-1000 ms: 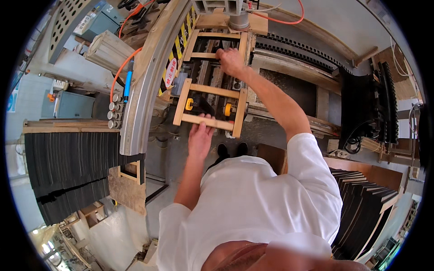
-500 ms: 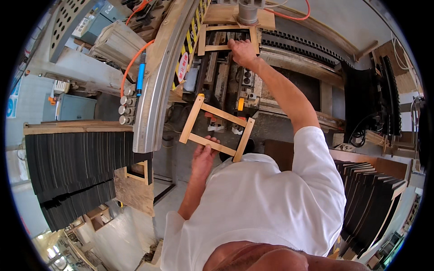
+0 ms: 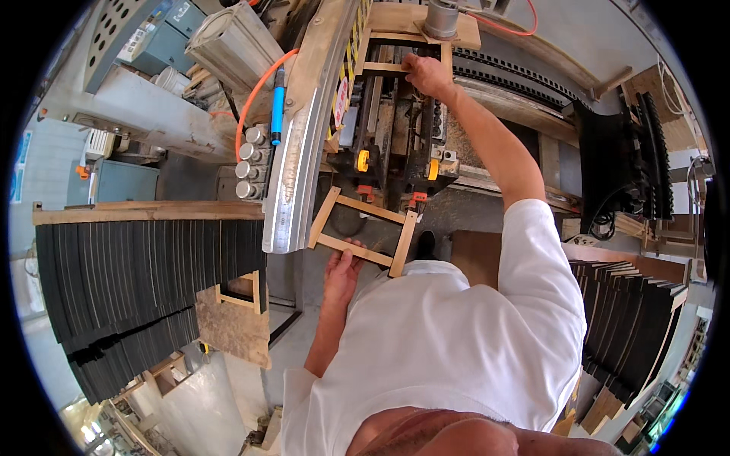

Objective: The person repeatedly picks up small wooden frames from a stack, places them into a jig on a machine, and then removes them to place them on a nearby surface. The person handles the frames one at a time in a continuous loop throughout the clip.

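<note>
My left hand (image 3: 342, 275) is closed on the near bar of a pale wooden frame (image 3: 402, 245), thumb on top. This frame has four bars with overhanging ends and is held tilted in front of my shirt, just nearer than the machine (image 3: 395, 140). With arm stretched forward, my right hand (image 3: 428, 76) grips the near bar of a second wooden frame (image 3: 383, 68) at the machine's far end. That frame sits below a metal cylinder (image 3: 441, 20), and my hand covers part of its bar. The fingertips of both hands are partly hidden.
Yellow knobs (image 3: 433, 169) and red-tipped clamps project from the machine's near end. A metal rail (image 3: 293, 182) with a blue pen-like tool (image 3: 277, 114) runs along the left. Black panels (image 3: 129, 281) are stacked at left, more panels (image 3: 623, 319) at right. A small frame (image 3: 256, 292) rests on a board.
The view has shifted, so the machine appears farther right and both yellow knobs show. The left hand's frame sits slightly lower and nearer my body. My right hand still grips the far frame.
</note>
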The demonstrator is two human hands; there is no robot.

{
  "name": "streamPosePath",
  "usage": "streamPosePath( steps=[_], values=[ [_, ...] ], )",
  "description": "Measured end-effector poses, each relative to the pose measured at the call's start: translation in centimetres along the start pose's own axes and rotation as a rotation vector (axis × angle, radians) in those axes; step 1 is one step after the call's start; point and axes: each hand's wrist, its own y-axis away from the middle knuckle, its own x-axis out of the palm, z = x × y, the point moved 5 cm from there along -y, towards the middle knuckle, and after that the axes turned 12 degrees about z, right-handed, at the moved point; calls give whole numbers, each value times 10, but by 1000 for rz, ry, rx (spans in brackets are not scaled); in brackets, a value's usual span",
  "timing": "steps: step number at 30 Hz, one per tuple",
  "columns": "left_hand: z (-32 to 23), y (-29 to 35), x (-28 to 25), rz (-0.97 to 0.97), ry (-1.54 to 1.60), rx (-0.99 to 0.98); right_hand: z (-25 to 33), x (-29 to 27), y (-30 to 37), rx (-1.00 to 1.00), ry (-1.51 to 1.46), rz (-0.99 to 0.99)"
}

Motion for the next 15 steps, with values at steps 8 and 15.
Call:
streamPosePath(
  steps=[8, 15],
  values=[
    [14, -9, -33, -58, 14, -64, 11, 7, -3, -165, 73, 25],
    [20, -16, -45, -95, -43, -124, 14, 10, 13, -232, 324, -89]
  ],
)
